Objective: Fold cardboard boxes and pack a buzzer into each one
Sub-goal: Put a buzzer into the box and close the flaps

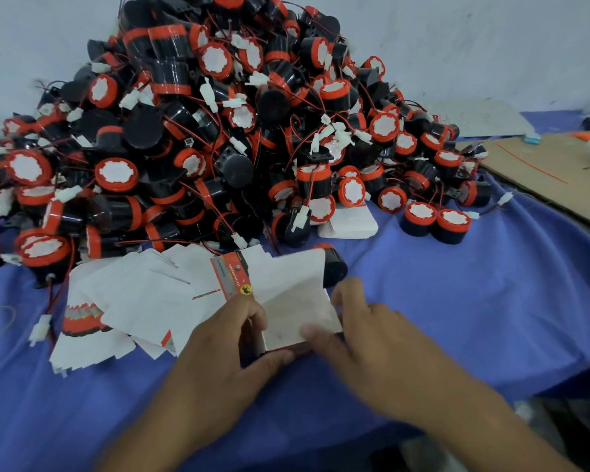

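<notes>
A half-folded cardboard box (293,301) was held just in front of the heap of buzzers (201,131), gripped along its left edge between thumb and curled fingers of the left hand (225,352) and pinched at its right edge by the blurred right hand (365,342).

Partly folded white box (293,301) sits before a heap of black-and-red buzzers (201,131).

- Right hand (365,338) motion-blurred; its hold on the box (293,301) unclear.
- One buzzer (334,267) mostly hidden behind the box flap.
- Buzzer pile (184,131) cut off at top and left edges.
- Print on red strip (232,274) unreadable.
</notes>
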Tool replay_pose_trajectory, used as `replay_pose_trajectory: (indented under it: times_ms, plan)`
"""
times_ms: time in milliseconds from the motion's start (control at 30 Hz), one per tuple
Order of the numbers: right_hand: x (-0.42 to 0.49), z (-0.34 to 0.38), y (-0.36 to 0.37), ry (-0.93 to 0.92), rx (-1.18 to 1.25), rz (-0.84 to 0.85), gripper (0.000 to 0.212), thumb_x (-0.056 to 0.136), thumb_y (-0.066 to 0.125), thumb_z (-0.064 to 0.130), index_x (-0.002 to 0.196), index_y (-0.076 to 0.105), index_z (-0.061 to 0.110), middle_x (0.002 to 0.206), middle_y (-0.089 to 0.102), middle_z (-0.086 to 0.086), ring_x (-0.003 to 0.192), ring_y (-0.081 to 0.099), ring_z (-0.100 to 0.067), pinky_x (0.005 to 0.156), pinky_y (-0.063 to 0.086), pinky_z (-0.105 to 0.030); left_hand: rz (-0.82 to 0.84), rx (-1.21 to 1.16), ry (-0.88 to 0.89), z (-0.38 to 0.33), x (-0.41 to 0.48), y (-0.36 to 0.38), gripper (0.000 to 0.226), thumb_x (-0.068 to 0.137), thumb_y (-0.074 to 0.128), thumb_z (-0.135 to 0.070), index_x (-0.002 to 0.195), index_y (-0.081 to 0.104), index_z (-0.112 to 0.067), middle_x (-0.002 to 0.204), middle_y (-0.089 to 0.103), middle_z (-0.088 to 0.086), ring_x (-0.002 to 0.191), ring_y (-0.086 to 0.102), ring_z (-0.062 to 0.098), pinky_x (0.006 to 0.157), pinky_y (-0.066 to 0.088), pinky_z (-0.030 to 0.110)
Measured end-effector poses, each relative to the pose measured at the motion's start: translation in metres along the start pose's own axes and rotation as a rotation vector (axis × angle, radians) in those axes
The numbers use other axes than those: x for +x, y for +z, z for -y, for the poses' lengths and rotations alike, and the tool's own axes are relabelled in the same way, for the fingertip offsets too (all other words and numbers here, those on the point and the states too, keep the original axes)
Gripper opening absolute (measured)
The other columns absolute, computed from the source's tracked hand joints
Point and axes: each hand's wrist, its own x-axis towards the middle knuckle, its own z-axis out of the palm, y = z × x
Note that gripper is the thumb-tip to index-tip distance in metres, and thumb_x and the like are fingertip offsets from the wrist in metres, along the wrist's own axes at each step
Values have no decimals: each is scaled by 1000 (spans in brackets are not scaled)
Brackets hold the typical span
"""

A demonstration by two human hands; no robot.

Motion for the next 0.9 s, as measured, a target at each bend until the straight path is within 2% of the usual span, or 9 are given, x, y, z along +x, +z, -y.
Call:
replay_pose_trajectory:
  times_ms: [100, 200, 267, 333, 433, 533, 667, 800, 900]
  plan:
    - [19, -22, -9, 127, 205, -170, 48, 88, 28, 76, 102, 37, 31, 61, 59, 2, 59, 59, -16, 57, 48, -42, -6, 24, -7, 0, -1, -5, 49, 63, 72, -68, 95, 44, -42, 82, 54, -24, 66, 48, 3, 60, 43, 14]
    - [46, -44, -8, 188, 285, -329, 37, 94, 40, 61, 116, 46, 31, 86, 65, 8, 77, 62, -15, 67, 47, -34, 40, 89, 43, -2, -5, -9, 56, 58, 65, -76, 101, 42, -49, 93, 46, -31, 82, 49, -4, 70, 42, 8]
    - [60, -50, -2, 156, 312, -269, 47, 97, 47, 55, 139, 45, 34, 101, 60, 7, 86, 59, -12, 71, 41, -26, 55, 112, 43, -4, -8, -10, 61, 56, 61, -80, 105, 39, -53, 102, 42, -31, 95, 47, -7, 70, 43, 8]
    - [71, -50, 6, 78, 299, -131, 47, 98, 52, 45, 143, 45, 35, 103, 57, 1, 93, 56, -17, 74, 40, -25, 65, 118, 33, -5, -8, -9, 63, 55, 59, -82, 107, 36, -56, 106, 39, -31, 102, 44, -9, 68, 45, 9]
    - [79, -46, 11, 31, 302, -77, 26, 95, 60, 33, 120, 54, 27, 92, 66, -1, 84, 61, -20, 69, 48, -33, 79, 118, 32, -4, -7, -9, 60, 57, 62, -78, 106, 37, -56, 107, 41, -31, 106, 44, -9, 79, 39, 5]
    - [80, -43, 9, 95, 392, -85, 24, 90, 67, 29, 104, 47, 25, 80, 67, -1, 70, 65, -21, 61, 56, -40, 88, 99, 9, -3, -8, -10, 59, 62, 75, -72, 105, 41, -50, 105, 47, -30, 107, 44, -10, 82, 36, 4]
    - [74, -50, -3, 220, 457, -125, 35, 83, 76, 36, 88, 42, 27, 71, 61, 1, 53, 49, -9, 49, 42, -28, 109, 86, -11, -3, -8, -9, 53, 67, 77, -63, 103, 42, -46, 112, 43, -38, 105, 45, -10, 80, 38, 5]
    - [58, -58, -31, 256, 690, -381, 33, 83, 80, 31, 91, 48, 26, 86, 65, -9, 62, 53, -11, 55, 45, -31, 106, 70, -7, -2, -8, -8, 54, 72, 78, -57, 107, 38, -50, 112, 41, -38, 103, 45, -9, 77, 39, 6]
    - [46, -61, -47, 250, 975, -669, 26, 88, 77, 20, 95, 52, 22, 92, 69, 1, 88, 71, -16, 82, 62, -39, 105, 85, -11, -2, -8, -7, 52, 73, 75, -60, 108, 39, -47, 115, 37, -41, 109, 37, -13, 81, 35, 3]
